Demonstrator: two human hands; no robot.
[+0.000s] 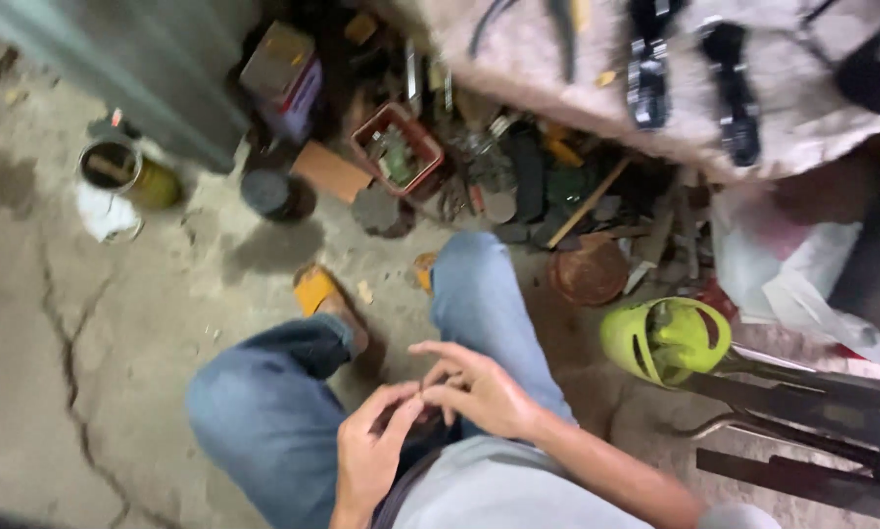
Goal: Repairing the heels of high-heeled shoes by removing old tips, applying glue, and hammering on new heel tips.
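My left hand [369, 446] and my right hand [474, 387] meet in front of my lap, above my knees in blue jeans [263, 402]. Their fingertips touch around something very small and dark that I cannot make out. The right hand's other fingers are spread. My feet wear yellow sandals [314, 289] on the cracked concrete floor [58, 323].
A heap of clutter lies ahead: a red tray of small parts [399, 149], a tin can [117, 168], a dark round lid [265, 191], a wooden stick [587, 204], a rusty bowl [589, 272]. A lime-green helmet-like shell [665, 338] and dark metal bars [812, 402] sit at right.
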